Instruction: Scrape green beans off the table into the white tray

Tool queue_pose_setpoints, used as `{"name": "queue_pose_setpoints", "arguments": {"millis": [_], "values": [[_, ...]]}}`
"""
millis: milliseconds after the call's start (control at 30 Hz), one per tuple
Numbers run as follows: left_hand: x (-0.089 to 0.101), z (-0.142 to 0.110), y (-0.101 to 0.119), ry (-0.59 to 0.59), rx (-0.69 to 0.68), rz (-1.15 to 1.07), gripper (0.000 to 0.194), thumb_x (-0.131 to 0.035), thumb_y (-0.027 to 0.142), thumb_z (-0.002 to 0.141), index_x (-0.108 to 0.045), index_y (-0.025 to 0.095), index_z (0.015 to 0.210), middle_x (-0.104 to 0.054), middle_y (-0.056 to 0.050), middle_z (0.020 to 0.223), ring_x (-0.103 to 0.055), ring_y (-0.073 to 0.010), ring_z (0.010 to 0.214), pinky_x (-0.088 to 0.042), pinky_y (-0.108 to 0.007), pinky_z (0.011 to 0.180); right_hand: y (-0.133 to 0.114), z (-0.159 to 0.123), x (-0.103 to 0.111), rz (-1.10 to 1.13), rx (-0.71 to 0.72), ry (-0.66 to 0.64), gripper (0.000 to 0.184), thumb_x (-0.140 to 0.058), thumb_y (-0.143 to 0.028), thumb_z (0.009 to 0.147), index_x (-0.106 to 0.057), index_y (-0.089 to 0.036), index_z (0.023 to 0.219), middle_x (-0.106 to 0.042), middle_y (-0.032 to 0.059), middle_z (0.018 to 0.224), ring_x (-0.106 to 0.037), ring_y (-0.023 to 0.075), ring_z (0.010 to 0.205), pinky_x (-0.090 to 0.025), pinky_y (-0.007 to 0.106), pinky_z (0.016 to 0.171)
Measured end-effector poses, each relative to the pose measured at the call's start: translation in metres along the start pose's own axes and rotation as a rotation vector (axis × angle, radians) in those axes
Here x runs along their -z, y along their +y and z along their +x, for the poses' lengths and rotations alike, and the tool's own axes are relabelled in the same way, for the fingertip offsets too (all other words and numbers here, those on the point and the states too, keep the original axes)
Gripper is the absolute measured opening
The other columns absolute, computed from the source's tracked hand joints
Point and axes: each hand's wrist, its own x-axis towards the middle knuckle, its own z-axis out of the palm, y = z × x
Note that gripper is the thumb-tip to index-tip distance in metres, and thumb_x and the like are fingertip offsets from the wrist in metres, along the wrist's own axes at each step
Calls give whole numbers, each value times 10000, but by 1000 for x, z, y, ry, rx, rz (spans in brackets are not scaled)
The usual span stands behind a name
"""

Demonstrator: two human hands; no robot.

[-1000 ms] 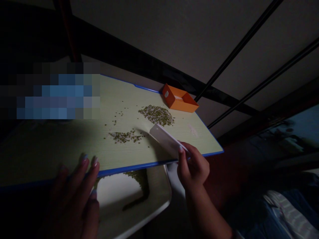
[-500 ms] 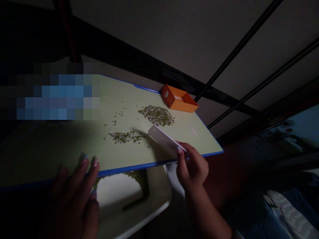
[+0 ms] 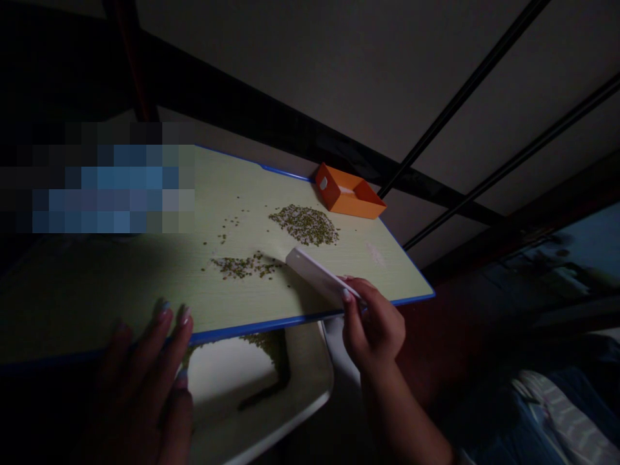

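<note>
Pinched between the thumb and fingers of my right hand (image 3: 375, 323) is a thin, flat white card-like piece (image 3: 314, 274). It is tilted over the pale green tabletop (image 3: 349, 271), its far end close to a small scatter of green beans (image 3: 245, 266). Beyond it lies a larger, rounder pile of green beans (image 3: 305, 225). My left hand (image 3: 150, 381) rests at the table's blue front edge, fingers stretched and apart, with nothing in it. Below that edge, a white tub (image 3: 310, 381) with more green beans inside sits partly under the table.
An open orange box (image 3: 356, 205) stands at the table's far right corner. A whitish smudge (image 3: 375, 254) marks the surface near it. Wall panels (image 3: 314, 77) rise behind the table. Dark blue and striped cloth (image 3: 562, 413) lies at lower right. The left side is pixelated.
The white piece in my right hand has shifted very slightly left and down at its far end. My left hand and the bean piles look the same.
</note>
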Motion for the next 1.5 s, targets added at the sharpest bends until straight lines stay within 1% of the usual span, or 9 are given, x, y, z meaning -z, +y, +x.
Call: {"name": "queue_pose_setpoints", "arguments": {"millis": [200,467,633,833,967,1067,1200,1367,1500], "values": [[3,0,1,-17,-4,30,714,-461,192,859,-242,414,1502,-270,127,1659,-190,-287,1562,-178,-588,1324,-2,-5,5,9,9,-25,225,-583,-106,902,-685,-242,1049,-804,32,900,-778,202,814,-652,378,819],[3,2,3,-12,-7,37,707,-453,208,855,-247,403,1504,-324,71,1645,-177,-301,1566,-169,-621,1316,-3,-10,14,29,9,-44,233,-600,-102,893,-700,-233,1057,-808,45,913,-780,222,852,-656,407,835],[6,2,5,-20,-5,47,717,-459,188,863,-232,407,1506,-317,71,1650,-191,-290,1562,-174,-584,1322,-5,-10,14,63,-19,-18,218,-615,-101,889,-708,-229,1039,-807,50,923,-779,218,864,-652,402,845],[5,2,7,-30,42,31,705,-453,195,873,-232,416,1504,-323,66,1647,-192,-290,1563,-182,-600,1314,-7,-9,12,61,-19,-33,233,-606,-88,882,-709,-230,1036,-806,47,899,-780,221,834,-653,403,827],[6,2,9,-39,29,60,709,-459,180,876,-225,396,1510,-302,82,1654,-140,-254,1574,-175,-547,1325,-3,-10,9,51,-39,-9,241,-600,-80,889,-705,-229,1045,-802,43,904,-775,200,819,-644,369,839],[6,1,5,-31,-8,83,707,-471,178,873,-235,378,1510,-276,96,1662,-161,-256,1569,-176,-539,1326,0,-9,5,63,-45,-16,222,-595,-96,902,-707,-230,1039,-798,41,900,-773,198,815,-643,362,826],[2,-1,-3,-6,-59,97,681,-434,201,881,-229,339,1515,-201,134,1675,-118,-256,1574,-172,-534,1330,1,-9,2,138,-82,-21,227,-596,-99,909,-705,-240,1049,-794,29,903,-764,186,840,-632,353,846],[-2,0,0,-14,-11,46,677,-421,202,886,-225,383,1508,-220,156,1666,-145,-264,1569,-181,-567,1325,2,-13,4,230,-129,-34,244,-593,-91,913,-704,-246,1065,-791,27,918,-751,179,889,-615,348,880],[-2,2,1,-23,-16,78,681,-433,201,885,-224,375,1509,-194,165,1670,-133,-257,1570,-195,-548,1325,1,-15,5,255,-169,-29,237,-604,-100,911,-714,-251,1056,-789,25,924,-747,180,893,-616,341,860]]}}
